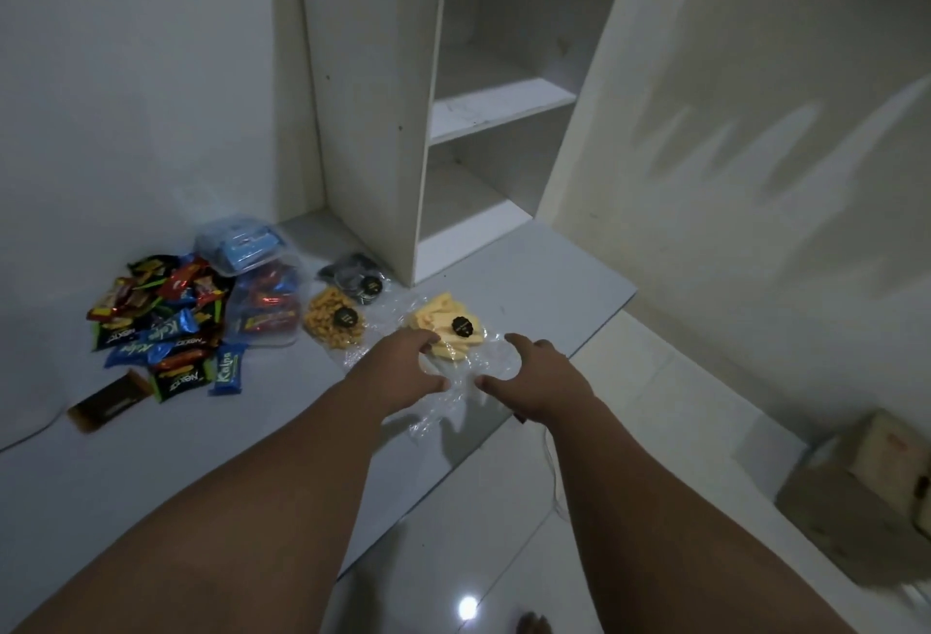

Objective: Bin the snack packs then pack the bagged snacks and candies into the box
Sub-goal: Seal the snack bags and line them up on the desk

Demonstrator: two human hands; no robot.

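Both hands reach out over the grey surface to a clear bag of pale yellow snacks, which lies at twelve o'clock from them, near the surface's right edge. The left hand is spread wide, its fingertips resting on the bag's near left side and its thumb stretched over the loose clear plastic. The right hand is also spread, fingers loosely bent above the bag's right side; neither hand has closed round it. At ten o'clock from the hands lie a bag of golden nuts and a bag of dark snacks, then two clear tubs and a heap of snack packs. A cardboard box sits on the floor at four o'clock.
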